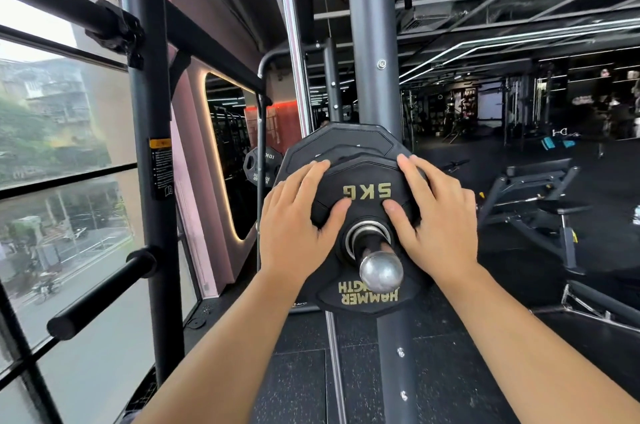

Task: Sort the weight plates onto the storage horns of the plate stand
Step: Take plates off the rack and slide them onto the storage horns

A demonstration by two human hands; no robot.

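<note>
fingers spread and uncurled, the left hand and right hand press a 5kg plate along the storage horn, apparently seating it against the larger plates behind.

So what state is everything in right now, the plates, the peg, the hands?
5 kg plate: threaded on the horn, lettering upside down.
Horn: steel tip sticks out through the plate's hole.
Larger plate: sits behind the 5 kg plate.
Left hand: flat, pressing the plate's face.
Right hand: flat, pressing the plate's face.
</note>
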